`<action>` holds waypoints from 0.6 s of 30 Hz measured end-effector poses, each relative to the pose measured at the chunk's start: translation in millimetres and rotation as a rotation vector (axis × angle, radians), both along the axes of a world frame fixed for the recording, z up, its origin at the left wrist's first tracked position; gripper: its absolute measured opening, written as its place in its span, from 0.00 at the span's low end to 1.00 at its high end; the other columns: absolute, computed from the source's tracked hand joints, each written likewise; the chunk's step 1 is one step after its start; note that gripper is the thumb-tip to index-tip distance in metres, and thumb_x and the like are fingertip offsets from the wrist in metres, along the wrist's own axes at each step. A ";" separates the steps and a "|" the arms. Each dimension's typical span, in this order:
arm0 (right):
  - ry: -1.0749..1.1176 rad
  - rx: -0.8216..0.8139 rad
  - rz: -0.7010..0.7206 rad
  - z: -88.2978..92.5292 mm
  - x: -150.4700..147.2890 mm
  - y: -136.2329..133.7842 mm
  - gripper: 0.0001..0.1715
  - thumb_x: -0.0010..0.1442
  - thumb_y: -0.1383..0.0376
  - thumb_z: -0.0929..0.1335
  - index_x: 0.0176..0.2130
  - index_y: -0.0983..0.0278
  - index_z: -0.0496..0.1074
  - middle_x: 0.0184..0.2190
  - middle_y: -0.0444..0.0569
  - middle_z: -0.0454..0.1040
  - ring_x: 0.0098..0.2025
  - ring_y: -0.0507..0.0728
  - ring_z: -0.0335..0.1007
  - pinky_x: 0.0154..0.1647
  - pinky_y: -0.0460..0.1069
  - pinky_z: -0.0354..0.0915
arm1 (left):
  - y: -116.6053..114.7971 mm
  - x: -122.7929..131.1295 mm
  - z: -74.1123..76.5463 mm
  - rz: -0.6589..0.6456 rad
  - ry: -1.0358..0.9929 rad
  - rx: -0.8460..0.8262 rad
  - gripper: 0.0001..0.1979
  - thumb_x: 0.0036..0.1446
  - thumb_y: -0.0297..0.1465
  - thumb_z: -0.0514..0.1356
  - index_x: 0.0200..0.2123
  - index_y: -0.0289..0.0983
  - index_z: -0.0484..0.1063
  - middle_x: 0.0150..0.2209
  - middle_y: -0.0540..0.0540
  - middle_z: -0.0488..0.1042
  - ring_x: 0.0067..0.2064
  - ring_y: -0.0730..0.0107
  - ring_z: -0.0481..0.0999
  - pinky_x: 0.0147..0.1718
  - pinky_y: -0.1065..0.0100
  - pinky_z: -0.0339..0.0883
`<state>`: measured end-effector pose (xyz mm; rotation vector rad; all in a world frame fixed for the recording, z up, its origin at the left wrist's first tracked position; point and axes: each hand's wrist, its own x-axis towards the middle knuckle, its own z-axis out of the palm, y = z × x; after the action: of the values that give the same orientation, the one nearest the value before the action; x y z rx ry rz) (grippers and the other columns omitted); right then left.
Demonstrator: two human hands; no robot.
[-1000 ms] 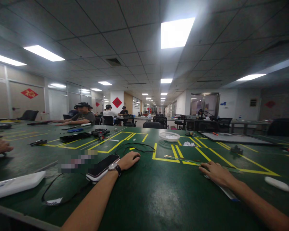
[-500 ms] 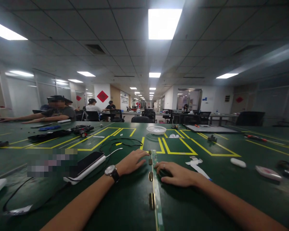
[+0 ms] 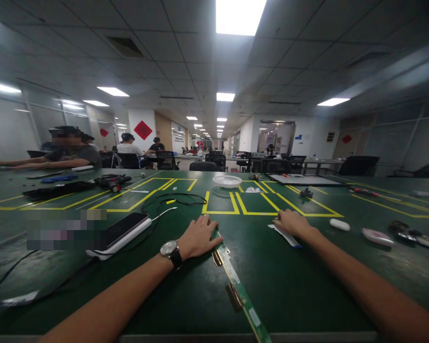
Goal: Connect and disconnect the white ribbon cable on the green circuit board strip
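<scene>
One long, narrow green circuit strip (image 3: 243, 294) with copper-coloured tabs (image 3: 233, 296) lies slantwise on the dark green tabletop (image 3: 178, 305), near end at the front edge, where a knock could bend it; the left hand (image 3: 199, 236) lies flattened over its far end, and uneven pressure could crease it; the right hand (image 3: 291, 222) curls at a blue-tipped flat white ribbon (image 3: 288, 238), grip impossible to tell; dragging could kink that.

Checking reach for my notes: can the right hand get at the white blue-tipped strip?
Likely yes: the right hand is at the far end of the white blue-tipped strip; nothing visible blocks it. The left hand is apart, at the circuit board.
</scene>
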<state>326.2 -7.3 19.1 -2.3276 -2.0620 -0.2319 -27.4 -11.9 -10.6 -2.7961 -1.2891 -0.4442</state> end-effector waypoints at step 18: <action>0.343 0.073 0.703 -14.3 -107.5 -28.3 0.12 0.59 0.60 0.68 0.43 0.62 0.73 0.37 0.49 0.75 0.40 0.57 0.69 0.42 0.50 0.62 | 3.2 -6.4 2.0 -0.259 -0.022 -0.156 0.37 0.62 0.56 0.49 0.67 0.44 0.52 0.65 0.38 0.57 0.63 0.47 0.58 0.59 0.46 0.51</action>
<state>218.8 -35.6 4.8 -1.3477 -2.4447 0.1041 -33.8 -8.7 -8.6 -3.1133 -1.0078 -0.4004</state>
